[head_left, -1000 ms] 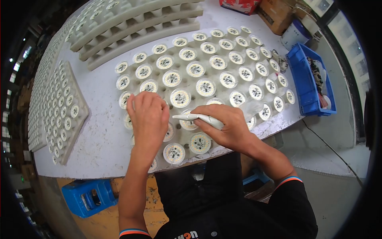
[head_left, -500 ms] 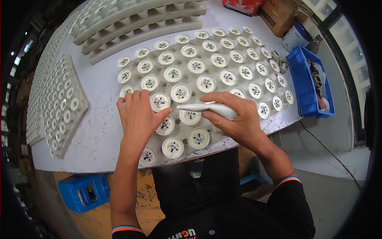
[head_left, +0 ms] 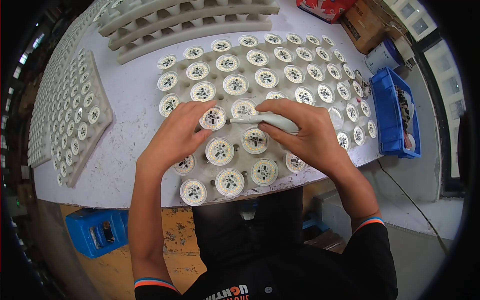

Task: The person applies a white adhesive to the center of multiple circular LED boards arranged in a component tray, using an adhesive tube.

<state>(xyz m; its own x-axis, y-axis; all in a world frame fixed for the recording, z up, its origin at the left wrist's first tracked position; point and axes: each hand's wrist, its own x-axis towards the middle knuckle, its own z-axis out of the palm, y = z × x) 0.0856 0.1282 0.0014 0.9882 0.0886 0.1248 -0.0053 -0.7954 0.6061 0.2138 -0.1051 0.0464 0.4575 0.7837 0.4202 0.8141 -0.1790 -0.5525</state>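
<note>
Rows of round LED bulb boards stand in a pale foam tray point(head_left: 200, 172) in front of me. My left hand point(head_left: 181, 131) has its thumb and fingers around the rim of one round board point(head_left: 213, 118). In my right hand point(head_left: 302, 131) is a white tube point(head_left: 272, 121) with a narrow tip, squeezed between thumb and fingers. The tip points left, just right of that board and below another board point(head_left: 244, 109). Part of the tray behind my right hand is hidden.
Stacked foam trays point(head_left: 195, 25) lie at the back, and another filled tray point(head_left: 102, 125) sits at the left. A blue bin point(head_left: 387, 120) is at the right, near a white bucket point(head_left: 384, 56) and a cardboard box point(head_left: 361, 22). A blue stool point(head_left: 82, 232) stands below the table.
The view has shifted slightly. My left hand has moved up to a board farther from the front edge, and the tube's tip has moved up along with it.
</note>
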